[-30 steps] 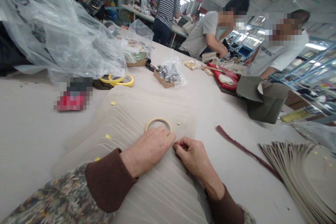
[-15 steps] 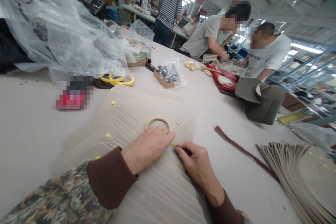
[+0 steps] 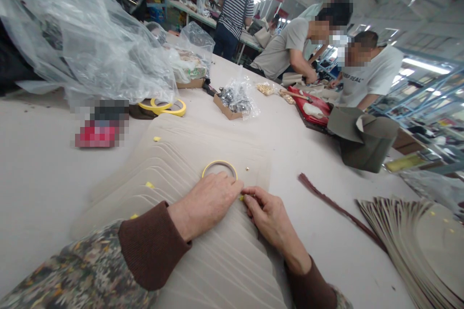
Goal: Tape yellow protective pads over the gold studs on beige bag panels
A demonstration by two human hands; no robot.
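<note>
Beige sheet pieces lie fanned out in overlapping layers in front of me, with small yellow tape bits stuck along their left side. My left hand rests over them, its fingers curled round the near side of a thin roll of yellow tape; the fingertips are partly hidden. Close beside its fingertips, my right hand pinches a small piece of yellow tape at the sheets' surface. A tiny shiny metal stud lies just beyond the hands.
More yellow tape rolls lie at the back left beside clear plastic bags. A small box of metal parts stands further back. To the right are a dark red strip and a fanned beige stack. Co-workers stand across the table.
My right hand has shifted slightly up and in, its fingers now over the small yellow piece and nearly touching my left fingertips. My left hand stays almost still on the tape roll.
</note>
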